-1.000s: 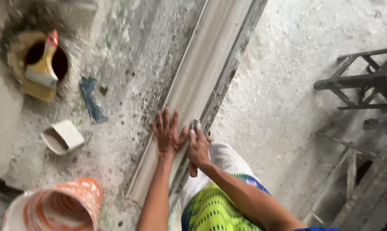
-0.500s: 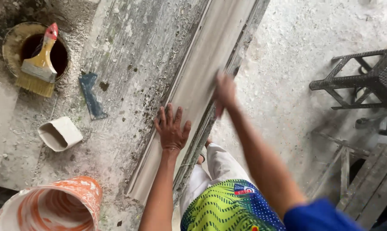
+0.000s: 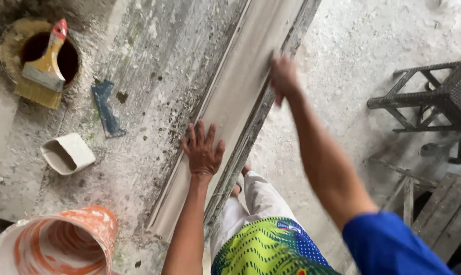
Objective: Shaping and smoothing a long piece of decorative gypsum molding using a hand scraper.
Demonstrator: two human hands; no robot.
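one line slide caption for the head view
Left hand pressed flat on a long pale moulding strip while the right hand reaches further along it.

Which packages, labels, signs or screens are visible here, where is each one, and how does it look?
No signs, screens or readable labels are in view.
Orange-and-white bucket: bottom left corner, round and open.
White container: left on the bench, small, rectangular and open.
Shorts: bottom centre, with a small red-and-blue patch.

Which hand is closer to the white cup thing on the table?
Left. The left hand lies flat on the long moulding, a short way right of the white scoop. The right hand is farther up the moulding, near its far edge, much farther away.
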